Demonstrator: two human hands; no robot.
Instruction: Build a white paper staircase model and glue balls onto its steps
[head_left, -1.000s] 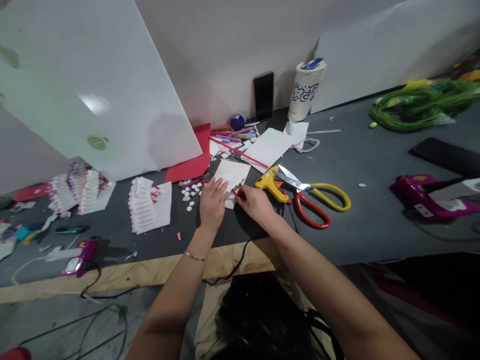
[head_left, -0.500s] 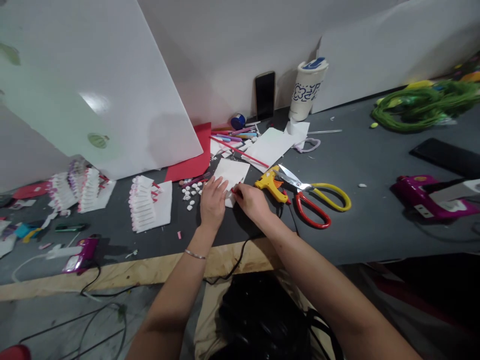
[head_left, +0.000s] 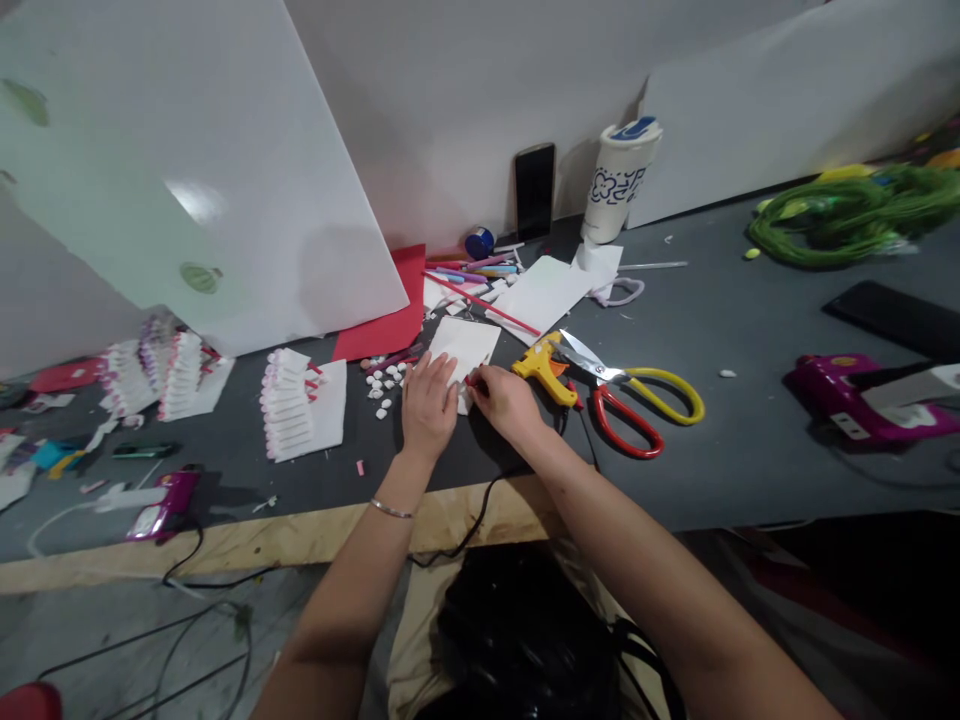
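Note:
My left hand (head_left: 429,408) lies with fingers stretched over the lower left part of a white paper card (head_left: 466,338), pressing it to the dark tabletop. At the card's lower right, my right hand (head_left: 506,402) has thumb and fingers pinched together on a small red piece (head_left: 469,380), mostly hidden by the fingertips. Small white pellets (head_left: 385,380) are scattered just left of my left hand. Right of my right hand lie a yellow glue gun (head_left: 547,368) and open scissors (head_left: 616,376) with one red and one yellow handle.
White fan-shaped paper pieces (head_left: 292,405) stand at the left. Behind the card are red paper (head_left: 397,315), pens (head_left: 476,268), a phone (head_left: 534,190) and a cup (head_left: 616,185). Purple power strips (head_left: 840,400) and green cord (head_left: 832,222) lie about. A cable (head_left: 480,515) crosses the wooden edge.
The camera view has shifted slightly. Both hands stay almost in place, the left flat on the card and the right pinching at its lower right.

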